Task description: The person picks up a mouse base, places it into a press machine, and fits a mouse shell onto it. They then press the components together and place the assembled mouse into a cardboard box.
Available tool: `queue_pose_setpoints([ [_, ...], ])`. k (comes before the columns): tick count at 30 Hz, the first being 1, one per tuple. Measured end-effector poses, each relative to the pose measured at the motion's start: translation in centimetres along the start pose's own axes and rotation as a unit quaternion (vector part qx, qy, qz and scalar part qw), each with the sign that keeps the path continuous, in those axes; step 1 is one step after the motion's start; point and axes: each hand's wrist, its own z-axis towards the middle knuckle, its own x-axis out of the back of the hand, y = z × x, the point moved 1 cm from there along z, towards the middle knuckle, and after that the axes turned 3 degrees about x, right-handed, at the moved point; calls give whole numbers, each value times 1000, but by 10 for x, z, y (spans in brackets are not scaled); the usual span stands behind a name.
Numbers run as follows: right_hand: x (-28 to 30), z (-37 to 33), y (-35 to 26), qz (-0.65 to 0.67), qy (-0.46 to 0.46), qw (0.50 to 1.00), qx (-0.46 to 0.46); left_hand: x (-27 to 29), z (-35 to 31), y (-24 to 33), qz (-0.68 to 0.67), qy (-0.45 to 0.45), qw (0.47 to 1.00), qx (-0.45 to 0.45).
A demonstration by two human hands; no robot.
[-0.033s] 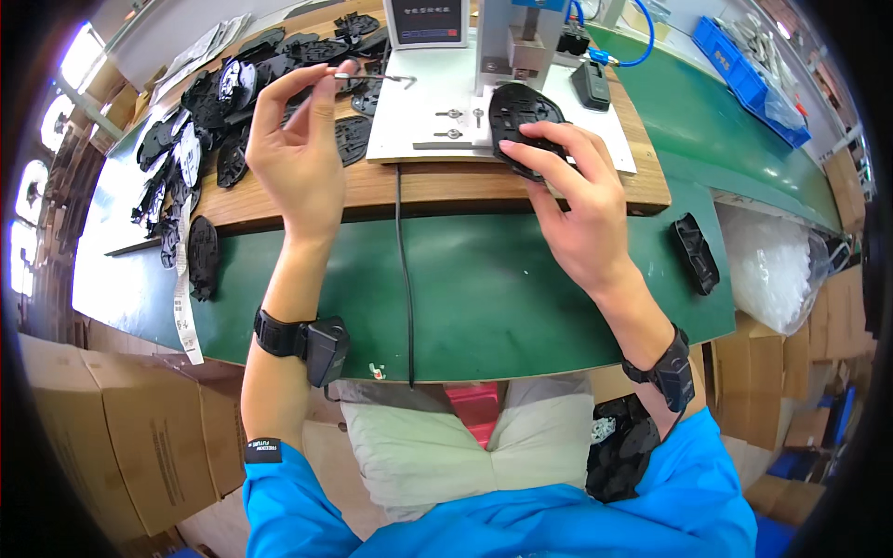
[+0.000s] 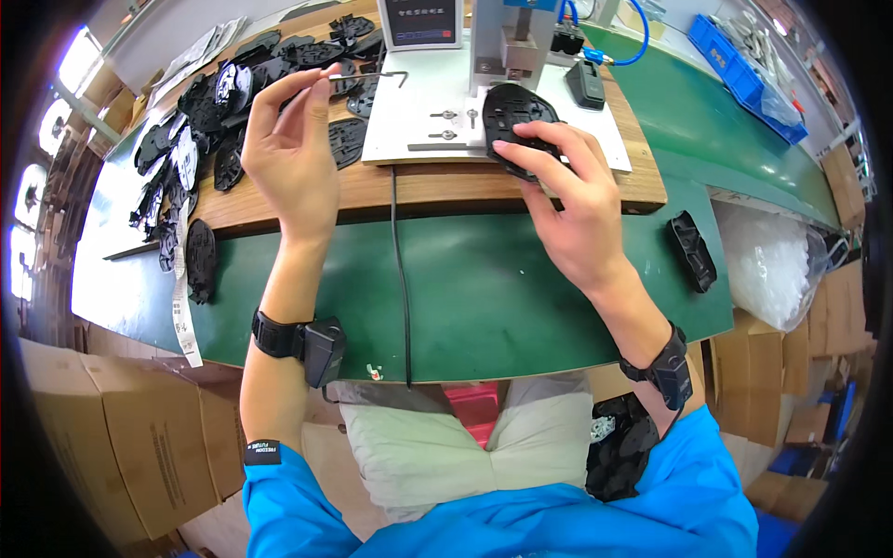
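Observation:
My left hand (image 2: 296, 153) is raised over the wooden board, thumb and forefinger pinching a thin L-shaped hex key (image 2: 377, 74). The key's bent end points right, in front of the small screen unit. My right hand (image 2: 579, 191) grips a black oval plastic shell (image 2: 510, 112), shaped like a computer mouse base, with fingers on top and the thumb at its near edge. The shell sits on the white plate (image 2: 409, 130), in front of the metal press head (image 2: 516, 60). Whether the press touches it I cannot tell.
Many similar black shells (image 2: 205, 102) are heaped on the left of the wooden board (image 2: 363, 193). A black cable (image 2: 400, 279) crosses the green table. To the right lie a black plastic piece (image 2: 692, 251), a blue crate (image 2: 744, 79) and a bag of white material (image 2: 767, 265).
The hex key has turned slightly in my left fingers, its bent end now pointing more downward. My right hand still holds the shell in the same place; the whole view has shifted slightly.

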Motion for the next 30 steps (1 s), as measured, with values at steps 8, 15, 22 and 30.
queue_pose_setpoints([
  [8, -1, 1, -1, 10, 12, 1000, 5, 10, -1, -37, 109, -71, 990, 63],
  [15, -2, -2, 0, 13, 19, 1000, 2, 1, -6, -34, 355, -185, 915, -60],
  [22, -8, -2, -1, 22, 9, 1000, 3, 3, -4, -41, 350, -239, 904, -57],
  [30, -7, 4, 2, -21, -7, 1000, -9, 12, 3, -42, 467, -216, 849, -123],
])
